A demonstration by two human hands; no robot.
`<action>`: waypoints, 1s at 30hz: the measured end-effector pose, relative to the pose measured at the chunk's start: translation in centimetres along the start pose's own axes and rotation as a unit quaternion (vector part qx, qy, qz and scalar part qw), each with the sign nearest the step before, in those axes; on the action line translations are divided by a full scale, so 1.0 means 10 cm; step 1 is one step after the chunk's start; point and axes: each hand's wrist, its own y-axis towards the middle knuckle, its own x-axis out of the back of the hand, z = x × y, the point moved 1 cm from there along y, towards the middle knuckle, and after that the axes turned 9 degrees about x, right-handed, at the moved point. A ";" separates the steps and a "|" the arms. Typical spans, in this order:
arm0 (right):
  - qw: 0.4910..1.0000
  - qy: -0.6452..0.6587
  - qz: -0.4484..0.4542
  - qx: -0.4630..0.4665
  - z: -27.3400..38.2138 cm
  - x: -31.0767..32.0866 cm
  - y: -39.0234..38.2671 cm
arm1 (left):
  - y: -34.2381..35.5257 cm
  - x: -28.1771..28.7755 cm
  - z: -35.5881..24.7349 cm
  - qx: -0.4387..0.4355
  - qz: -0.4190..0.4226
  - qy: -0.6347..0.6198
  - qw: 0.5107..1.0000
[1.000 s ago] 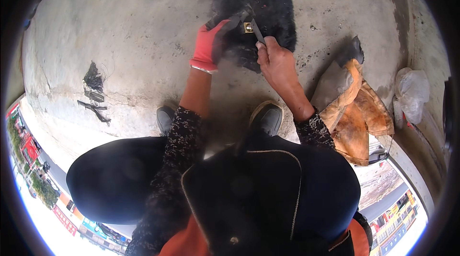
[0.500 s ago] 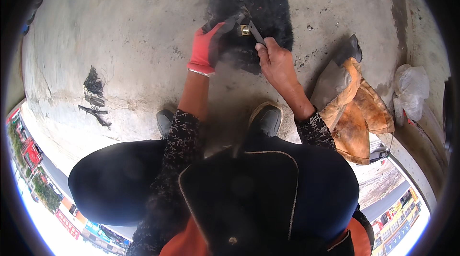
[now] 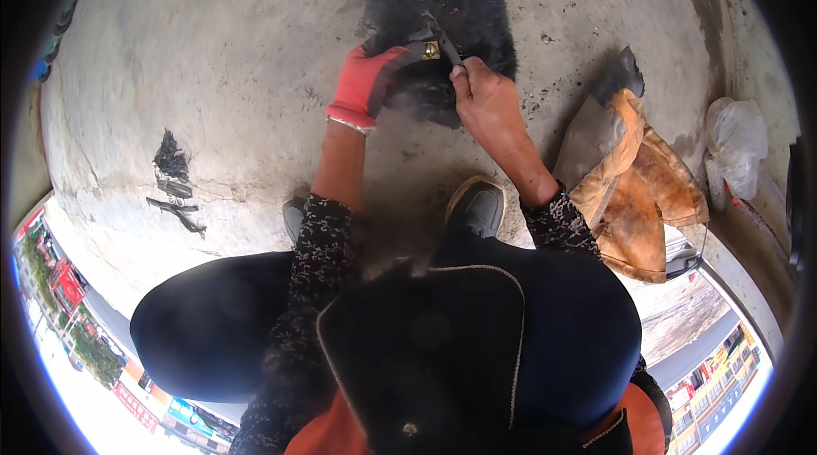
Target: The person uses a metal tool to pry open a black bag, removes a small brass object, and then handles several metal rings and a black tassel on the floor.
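My left hand (image 3: 368, 82), in a red glove with a dark palm, is closed at the near part of a black, hairy mat-like piece (image 3: 464, 0) on the concrete floor. What its fingers grip is dark and hard to make out. A small shiny brass-coloured fitting (image 3: 431, 51) shows between my hands, beside the gloved fingertips. My bare right hand (image 3: 492, 97) grips a narrow, flat, dark grey blade-like tool (image 3: 447, 42). The tool slants up and left past the fitting, its far end over the black piece. Whether it touches the fitting I cannot tell.
To the right lies a stained orange-brown and grey cloth or leather piece (image 3: 634, 200); beyond it is a whitish plastic bag (image 3: 736, 144). Black scraps (image 3: 174, 187) lie on the floor at left. My shoes (image 3: 477, 206) stand just behind my hands.
The tool's far end has swung up and left, and the tool now stands steeper beside the brass fitting. Both hands keep their grips; the whole view has shifted slightly.
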 end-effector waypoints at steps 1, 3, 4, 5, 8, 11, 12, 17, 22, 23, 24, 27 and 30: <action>1.000 0.001 0.005 -0.002 0.00 0.01 0.00 | 0.03 0.02 0.05 -0.010 0.000 -0.003 1.000; 1.000 0.004 0.015 -0.008 0.00 0.01 0.00 | 0.04 0.01 0.07 -0.012 -0.001 -0.002 1.000; 1.000 0.009 0.012 -0.008 0.01 0.01 0.00 | 0.04 0.01 0.08 -0.005 -0.003 0.002 1.000; 1.000 0.012 0.009 -0.007 0.01 0.02 0.00 | 0.03 -0.02 0.06 0.002 -0.004 0.005 1.000; 1.000 0.012 -0.002 -0.003 0.04 0.04 0.03 | -0.02 -0.06 0.00 0.010 -0.004 0.008 1.000; 1.000 0.006 -0.017 0.008 0.04 0.00 0.15 | -0.02 -0.06 0.07 -0.015 -0.004 0.008 1.000; 1.000 0.003 -0.023 0.012 0.03 -0.01 0.18 | -0.01 -0.06 0.11 -0.031 -0.009 0.013 0.999; 0.997 0.076 -0.035 0.000 0.00 0.00 -0.02 | -0.01 -0.04 0.22 -0.064 -0.014 0.033 0.997; 0.995 0.094 -0.043 -0.013 0.06 0.04 -0.06 | 0.03 -0.05 0.29 -0.026 -0.012 -0.002 1.000; 0.995 0.090 -0.048 -0.016 0.04 0.05 -0.12 | 0.03 -0.09 0.28 -0.015 -0.014 -0.017 1.000; 0.995 0.087 -0.053 -0.018 0.03 0.06 -0.14 | 0.00 -0.15 0.26 -0.007 -0.023 -0.025 0.999; 0.999 0.021 -0.037 -0.017 0.07 0.04 0.04 | 0.00 -0.05 0.26 -0.271 -0.053 0.331 0.902; 0.999 0.021 -0.033 0.023 0.01 -0.03 0.17 | -0.03 -0.06 0.30 -0.202 0.009 0.182 0.962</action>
